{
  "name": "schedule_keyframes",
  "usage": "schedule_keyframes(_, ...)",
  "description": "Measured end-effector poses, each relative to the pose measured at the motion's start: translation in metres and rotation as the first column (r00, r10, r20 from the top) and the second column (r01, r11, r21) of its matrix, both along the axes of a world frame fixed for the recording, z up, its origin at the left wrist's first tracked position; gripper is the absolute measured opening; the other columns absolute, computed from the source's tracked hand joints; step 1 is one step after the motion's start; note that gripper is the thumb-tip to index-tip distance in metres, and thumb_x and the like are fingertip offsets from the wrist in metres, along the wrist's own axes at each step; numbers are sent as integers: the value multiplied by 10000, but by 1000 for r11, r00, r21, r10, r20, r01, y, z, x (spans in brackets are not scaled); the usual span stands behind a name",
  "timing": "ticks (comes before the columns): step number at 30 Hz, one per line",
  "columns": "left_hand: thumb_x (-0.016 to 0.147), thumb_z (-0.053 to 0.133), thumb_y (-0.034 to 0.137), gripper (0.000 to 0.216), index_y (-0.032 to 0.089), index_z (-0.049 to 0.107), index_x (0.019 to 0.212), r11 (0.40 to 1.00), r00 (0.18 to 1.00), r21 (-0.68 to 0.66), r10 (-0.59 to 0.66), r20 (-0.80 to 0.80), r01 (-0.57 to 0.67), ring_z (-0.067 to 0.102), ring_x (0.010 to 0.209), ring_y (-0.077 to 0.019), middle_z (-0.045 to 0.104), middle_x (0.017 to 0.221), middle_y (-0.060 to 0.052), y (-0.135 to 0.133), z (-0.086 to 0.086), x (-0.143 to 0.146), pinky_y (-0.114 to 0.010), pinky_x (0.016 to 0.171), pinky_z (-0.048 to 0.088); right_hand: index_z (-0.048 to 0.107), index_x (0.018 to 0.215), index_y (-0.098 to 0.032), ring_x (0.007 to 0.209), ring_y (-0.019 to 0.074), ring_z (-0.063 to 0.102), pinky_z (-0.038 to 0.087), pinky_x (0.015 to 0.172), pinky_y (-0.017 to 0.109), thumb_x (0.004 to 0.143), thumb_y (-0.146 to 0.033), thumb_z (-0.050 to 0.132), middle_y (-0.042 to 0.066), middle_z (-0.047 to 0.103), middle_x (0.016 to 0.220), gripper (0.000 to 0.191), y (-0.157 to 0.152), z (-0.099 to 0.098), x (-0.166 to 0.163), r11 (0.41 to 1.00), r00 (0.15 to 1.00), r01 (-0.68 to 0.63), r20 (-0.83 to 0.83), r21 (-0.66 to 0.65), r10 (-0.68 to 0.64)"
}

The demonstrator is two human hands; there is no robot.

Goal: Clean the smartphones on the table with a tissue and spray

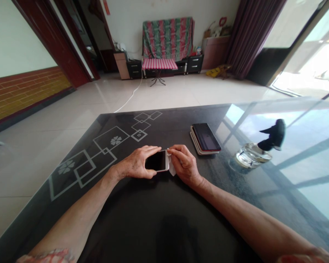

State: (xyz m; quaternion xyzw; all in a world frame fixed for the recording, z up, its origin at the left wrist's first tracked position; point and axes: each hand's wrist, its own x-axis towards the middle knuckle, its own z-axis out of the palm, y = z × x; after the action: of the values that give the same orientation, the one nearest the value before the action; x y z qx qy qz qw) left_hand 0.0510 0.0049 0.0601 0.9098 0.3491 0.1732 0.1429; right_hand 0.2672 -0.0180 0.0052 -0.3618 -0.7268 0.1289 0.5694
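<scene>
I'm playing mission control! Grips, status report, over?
Left grip holding phone, screen dark. Right grip pinching white wipe at phone's edge. Phone stack, spray bottle off right, touching neither grip.

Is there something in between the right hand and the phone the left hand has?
Yes: a white wipe, pinched in the right hand, sits at the right end of the phone. Whether a fingertip touches the phone too, I can't tell. Nothing else visible stands between.

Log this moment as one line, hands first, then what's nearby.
left hand: gripping white-framed smartphone | right hand: pinching white tissue at smartphone's right end | nearby: stacked smartphones, trigger spray bottle | surface: black table
</scene>
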Motion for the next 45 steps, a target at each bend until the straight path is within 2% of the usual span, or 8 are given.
schedule_keyframes(7,645,676,280,729,83,500,1324,991,992,46,123,0,-123,511,1250,-310,541,1351,-182,13,-9,-10,-439,1076,406,652,1083,-231,962,151,608,526,832,280,920,-148,474,76,601,1048,256,-10,4,-4,990,988,-135,86,33,132)
schedule_keyframes(15,627,702,254,695,159,532,1294,988,991,-105,-120,-63,113,558,1172,-297,595,1288,-121,-8,-7,13,-424,1032,440,674,1034,-227,912,154,617,525,820,289,923,-166,461,66,612,980,247,-4,5,-2,999,999,-44,31,2,44)
schedule_keyframes(19,610,720,235,768,155,503,1342,978,999,-203,-44,9,45,524,1227,-309,559,1342,-131,-2,3,-1,-440,1066,404,682,1008,-223,917,161,616,511,818,297,915,-175,488,64,622,975,221,3,2,0,998,996,38,-84,-55,-43)
schedule_keyframes(23,655,710,233,791,151,443,1395,885,974,-462,50,219,59,528,1242,-291,585,1321,-122,10,13,-25,-453,1091,380,685,988,-235,918,158,618,507,820,291,908,-185,505,52,625,977,203,7,-1,1,991,985,56,-158,-118,-75)
schedule_keyframes(27,661,729,232,771,156,465,1382,821,931,-555,86,355,136,530,1240,-297,604,1300,-121,14,14,-33,-473,1105,362,677,1003,-233,922,155,614,502,828,291,908,-184,511,54,620,984,198,6,-1,0,995,988,23,-150,-97,-37)
schedule_keyframes(36,655,714,199,758,165,478,1375,822,931,-554,88,353,132,538,1234,-292,618,1283,-116,11,15,-28,-483,1108,362,639,1040,-226,926,164,617,509,827,303,900,-193,515,64,613,991,190,2,5,0,997,991,17,-135,-73,-27)
schedule_keyframes(41,633,719,182,789,183,470,1382,870,963,-486,59,263,79,542,1231,-292,607,1301,-106,9,10,-22,-503,1102,363,635,989,-223,912,163,617,510,823,310,897,-196,514,63,616,975,154,-1,8,-2,998,992,5,-128,-69,-13)
schedule_keyframes(45,638,711,200,807,173,444,1399,918,969,-395,64,241,38,541,1234,-282,586,1328,-107,10,6,-19,-463,1087,395,626,993,-222,889,155,620,510,802,293,892,-185,503,54,623,960,164,-8,10,-3,994,995,-90,-59,-67,86)
